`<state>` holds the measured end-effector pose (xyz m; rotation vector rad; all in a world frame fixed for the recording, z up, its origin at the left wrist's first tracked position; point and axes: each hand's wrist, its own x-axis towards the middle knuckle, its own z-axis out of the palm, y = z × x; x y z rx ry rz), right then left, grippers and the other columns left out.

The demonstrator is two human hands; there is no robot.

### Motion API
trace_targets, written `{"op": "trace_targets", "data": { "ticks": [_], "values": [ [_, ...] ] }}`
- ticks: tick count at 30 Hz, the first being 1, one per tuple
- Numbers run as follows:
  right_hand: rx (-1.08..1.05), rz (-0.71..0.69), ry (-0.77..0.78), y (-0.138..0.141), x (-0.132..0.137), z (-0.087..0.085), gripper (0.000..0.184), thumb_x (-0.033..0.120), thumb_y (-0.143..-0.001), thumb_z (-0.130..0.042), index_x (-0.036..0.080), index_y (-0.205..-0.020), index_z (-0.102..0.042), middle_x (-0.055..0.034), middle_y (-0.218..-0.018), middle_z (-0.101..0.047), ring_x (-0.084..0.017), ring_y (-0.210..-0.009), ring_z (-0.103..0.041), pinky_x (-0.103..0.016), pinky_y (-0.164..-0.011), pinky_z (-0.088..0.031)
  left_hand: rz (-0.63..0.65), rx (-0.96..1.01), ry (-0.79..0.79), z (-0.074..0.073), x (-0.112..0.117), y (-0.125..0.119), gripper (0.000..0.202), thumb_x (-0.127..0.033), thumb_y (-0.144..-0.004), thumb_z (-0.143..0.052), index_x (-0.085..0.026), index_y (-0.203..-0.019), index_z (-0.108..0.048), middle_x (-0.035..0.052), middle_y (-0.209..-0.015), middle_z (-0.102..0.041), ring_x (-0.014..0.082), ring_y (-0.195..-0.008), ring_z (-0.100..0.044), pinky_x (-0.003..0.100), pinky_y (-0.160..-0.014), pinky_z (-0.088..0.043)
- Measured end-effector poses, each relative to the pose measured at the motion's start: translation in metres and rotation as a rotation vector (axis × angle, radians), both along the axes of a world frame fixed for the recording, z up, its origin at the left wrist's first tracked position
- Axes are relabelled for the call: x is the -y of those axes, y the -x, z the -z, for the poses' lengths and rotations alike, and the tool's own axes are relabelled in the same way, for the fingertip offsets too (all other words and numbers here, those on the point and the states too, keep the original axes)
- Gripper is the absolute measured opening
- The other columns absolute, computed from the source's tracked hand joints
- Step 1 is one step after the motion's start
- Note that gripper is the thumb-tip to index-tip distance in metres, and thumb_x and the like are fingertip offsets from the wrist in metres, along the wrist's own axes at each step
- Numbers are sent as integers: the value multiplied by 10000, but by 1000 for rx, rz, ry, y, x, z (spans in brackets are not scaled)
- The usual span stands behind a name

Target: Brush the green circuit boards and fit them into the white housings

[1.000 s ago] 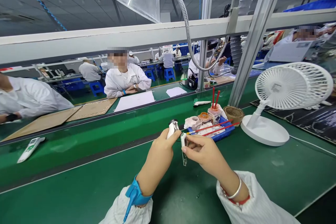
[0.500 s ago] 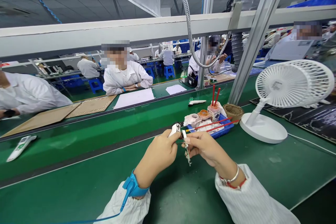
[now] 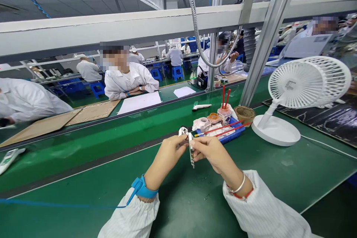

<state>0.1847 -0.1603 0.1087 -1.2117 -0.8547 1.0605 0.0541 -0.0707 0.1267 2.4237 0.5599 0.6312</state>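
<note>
Above the green bench, my left hand [image 3: 167,158] is closed on a white plastic part [image 3: 183,131], most of which my fingers hide. Facing it, my right hand [image 3: 213,152] pinches a narrow circuit board [image 3: 192,156] with a white piece at its upper end. The board stands nearly upright, edge toward me. Thin dark wires [image 3: 184,144] show between the two hands. A blue strap [image 3: 143,188] with a cord circles my left wrist; a silver bangle [image 3: 238,186] is on the right.
Just beyond my right hand sits a blue tray [image 3: 232,137] holding small jars and red-handled brushes [image 3: 223,132]. A brown pot [image 3: 244,115] and a white fan [image 3: 279,134] stand to its right. White housings with green boards [image 3: 201,107] lie on the green strip ahead. Across it, a co-worker [image 3: 128,78] leans on folded arms.
Both hands have shifted slightly left and up in view, along with the whole scene. The circuit board has turned more upright and edge-on. My hands keep hold of the same parts.
</note>
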Motion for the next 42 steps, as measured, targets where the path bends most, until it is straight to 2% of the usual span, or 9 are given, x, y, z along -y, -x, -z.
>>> {"op": "trace_targets", "data": {
  "ticks": [8, 17, 19, 21, 24, 27, 32, 36, 42],
  "values": [
    [210, 132, -49, 12, -3, 11, 330, 417, -725, -641, 122, -870, -678, -3, -644, -566, -132, -570, -567, -267, -556, -542, -173, 31, 94, 10, -1, -7, 302, -114, -770, -483, -221, -932, -714, 6, -802, -698, 159, -714, -570, 235, -650, -415],
    [387, 228, -55, 13, -3, 14, 265, 373, -749, -618, 145, -861, -690, 1, -601, -578, -146, -547, -562, -250, -532, -475, -175, 84, 105, 13, 2, -9, 315, -91, -771, -454, -213, -884, -721, 11, -768, -665, 153, -715, -556, 240, -664, -413],
    [389, 233, -46, 8, -4, 14, 284, 382, -750, -616, 143, -886, -689, 0, -610, -589, -149, -552, -573, -254, -542, -480, -111, 78, 269, 9, 2, -7, 341, -147, -794, -485, -232, -1070, -666, 17, -798, -666, 157, -706, -560, 248, -647, -425],
    [382, 236, -37, 3, -4, 13, 322, 396, -753, -613, 137, -930, -682, -3, -622, -597, -152, -551, -584, -260, -544, -489, -5, 95, 566, 6, 0, -4, 548, -211, -808, -534, -273, -1342, -427, 23, -869, -666, 141, -669, -561, 250, -630, -438],
    [342, 259, -32, -3, -3, 11, 489, 421, -740, -631, 121, -1125, -601, -8, -667, -612, -161, -566, -608, -274, -548, -519, 37, 253, 1043, 4, -2, -2, 780, -287, -837, -550, -285, -1453, -71, 57, -1028, -644, 126, -731, -587, 264, -694, -464],
    [299, 290, -57, -3, -1, 9, 617, 419, -732, -646, 119, -1251, -500, -25, -746, -628, -167, -594, -632, -283, -557, -541, -50, 458, 1268, 6, -2, -6, 728, -290, -824, -574, -207, -1441, -197, 92, -1072, -628, 145, -811, -597, 279, -743, -474],
    [461, 394, -78, -1, 0, 8, 499, 392, -734, -655, 142, -1161, -587, -61, -871, -644, -149, -561, -624, -277, -559, -521, 121, 493, 1279, 12, 3, -14, 475, -257, -772, -648, -143, -1221, -544, 98, -993, -651, 143, -787, -597, 249, -707, -472],
    [566, 410, -110, 0, 0, 10, 485, 378, -746, -663, 121, -1153, -604, -60, -815, -633, -152, -626, -602, -274, -607, -528, 71, 536, 1301, 15, 6, -17, 396, -228, -763, -659, -147, -1144, -589, 89, -1038, -645, 142, -862, -601, 229, -748, -474],
    [658, 430, -159, 2, 1, 13, 461, 333, -785, -650, 113, -1186, -588, -72, -855, -605, -150, -672, -596, -261, -650, -541, 107, 569, 1326, 18, 11, -21, 426, -219, -797, -625, -163, -1209, -532, 95, -1097, -632, 183, -983, -596, 276, -838, -472]
  ]
}}
